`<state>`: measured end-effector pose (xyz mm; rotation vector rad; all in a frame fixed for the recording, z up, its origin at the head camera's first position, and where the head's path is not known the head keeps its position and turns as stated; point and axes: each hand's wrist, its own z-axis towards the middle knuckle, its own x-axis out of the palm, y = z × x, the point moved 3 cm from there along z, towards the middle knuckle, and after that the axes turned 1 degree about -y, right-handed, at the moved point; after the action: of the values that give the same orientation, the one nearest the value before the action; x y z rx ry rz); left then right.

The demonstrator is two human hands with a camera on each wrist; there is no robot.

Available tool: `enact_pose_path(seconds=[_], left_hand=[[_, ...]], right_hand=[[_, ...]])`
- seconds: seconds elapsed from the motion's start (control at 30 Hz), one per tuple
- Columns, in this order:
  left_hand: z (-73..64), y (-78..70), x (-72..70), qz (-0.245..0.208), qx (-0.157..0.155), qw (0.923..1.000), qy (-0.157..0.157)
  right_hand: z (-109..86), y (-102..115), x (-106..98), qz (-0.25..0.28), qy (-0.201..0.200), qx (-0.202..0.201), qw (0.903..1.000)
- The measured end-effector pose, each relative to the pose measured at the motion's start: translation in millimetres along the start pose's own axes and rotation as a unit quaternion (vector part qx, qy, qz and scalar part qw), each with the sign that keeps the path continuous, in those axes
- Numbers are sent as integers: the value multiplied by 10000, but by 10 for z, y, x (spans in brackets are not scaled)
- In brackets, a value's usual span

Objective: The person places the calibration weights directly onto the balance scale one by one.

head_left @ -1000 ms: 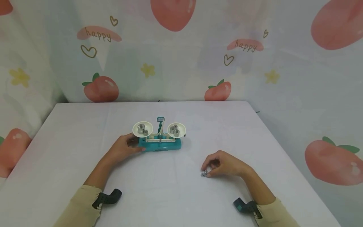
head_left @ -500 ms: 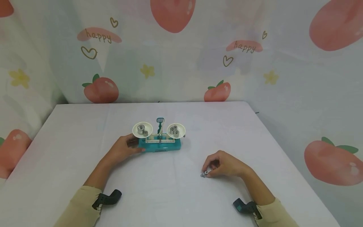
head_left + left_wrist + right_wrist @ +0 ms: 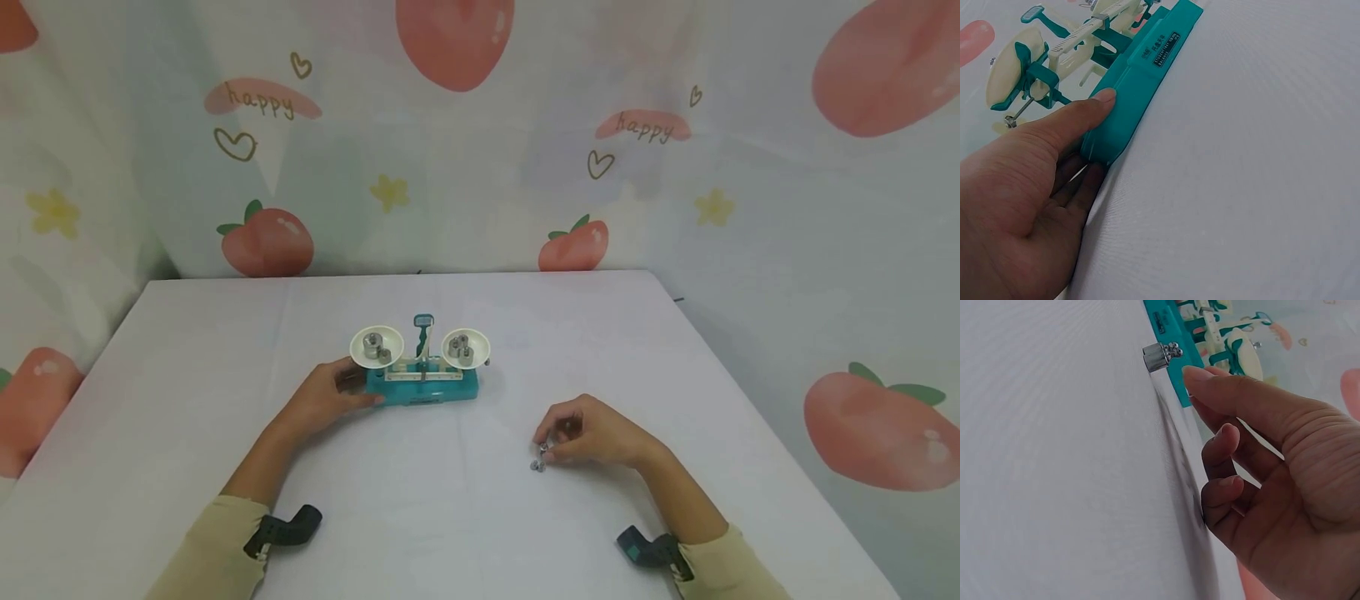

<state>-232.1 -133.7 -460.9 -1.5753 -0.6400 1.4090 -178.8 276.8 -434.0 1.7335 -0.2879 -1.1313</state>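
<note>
A teal toy balance scale (image 3: 431, 387) stands on the table, with cream pans. Metal weights (image 3: 372, 342) sit in its left pan and several more weights (image 3: 461, 346) in the right one. My left hand (image 3: 321, 395) grips the left end of the teal base (image 3: 1124, 103), thumb on the front, other fingers behind. At the right, my right hand (image 3: 592, 431) pinches a small metal weight (image 3: 543, 448) between thumb and index finger; in the right wrist view the fingertips mostly hide it. Other small weights (image 3: 1155, 357) stand on the cloth just beside the fingertips.
A white cloth covers the table (image 3: 420, 517). Patterned fabric (image 3: 465, 167) with peaches hangs behind and at both sides. Each wrist carries a black camera mount, such as the left one (image 3: 288, 527).
The right hand has raised one small weight slightly away from the others, which stay on the table. The left hand keeps its grip on the scale. The head view has tilted up a little.
</note>
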Motion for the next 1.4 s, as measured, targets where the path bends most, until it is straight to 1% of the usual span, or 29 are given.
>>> enact_pose_path(seconds=[0.33,0.5,0.67,0.8,1.0,1.23,1.4], left_hand=[[-22,-13,-5,-8,20,10000,-29],[-15,-14,-9,-31,45,10000,-26],[-9,-4,-8,-68,44,10000,-25],[-4,-4,4,-99,31,9999,-17],[-9,-11,14,-71,48,10000,-17],[-2,6,20,-46,26,10000,-45],[3,4,17,-8,49,10000,-64]], right_hand=[[16,18,-29,-94,-249,57,9996],[34,54,-46,-259,-409,157,9987],[56,111,-50,-306,-519,259,9978],[65,157,-73,-422,-510,256,9975],[104,238,-145,-668,-534,136,9962],[166,370,-247,-812,-790,22,9936],[234,479,-312,-794,-1043,57,9914]])
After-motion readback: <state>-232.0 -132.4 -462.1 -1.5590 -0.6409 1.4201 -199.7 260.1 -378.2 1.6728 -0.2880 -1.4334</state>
